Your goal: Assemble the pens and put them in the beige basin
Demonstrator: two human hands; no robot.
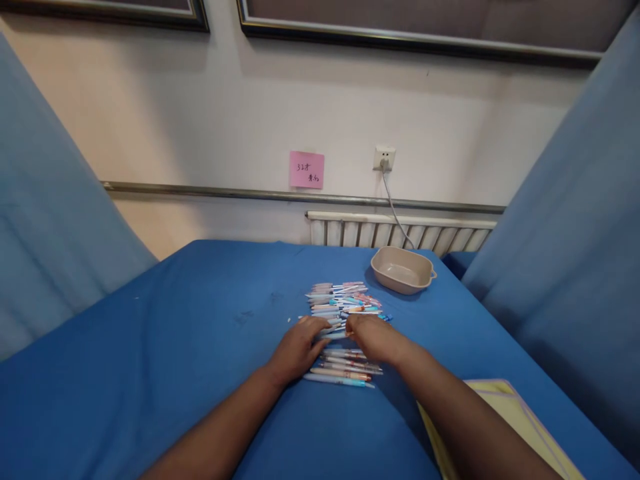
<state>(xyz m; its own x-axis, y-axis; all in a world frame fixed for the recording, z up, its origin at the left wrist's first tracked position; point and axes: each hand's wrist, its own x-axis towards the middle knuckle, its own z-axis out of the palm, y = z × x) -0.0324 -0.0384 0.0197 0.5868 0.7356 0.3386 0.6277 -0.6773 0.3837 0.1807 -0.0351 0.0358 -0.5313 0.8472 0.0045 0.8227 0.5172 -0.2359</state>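
On the blue cloth, many slim pens (345,377) in white, pale blue, pink and orange lie side by side in a long row running away from me. My left hand (299,347) is at the left ends of the middle pens, thumb and fingers closed around a pale pen (336,335). From the other side, my right hand (374,335) pinches near that pen's right end, its fingertips partly hidden. Farther off, more pens (340,291) lie closer together, some crossing at an angle. Several pens rest nearer to me, below both hands.
A beige plastic basin (403,270) stands at the table's far right corner. A yellow cloth or folder with a pale purple edge (500,407) lies under my right forearm. Blue curtains (565,220) hang at both sides. Behind are a radiator (360,230) and a plugged-in cord (393,200).
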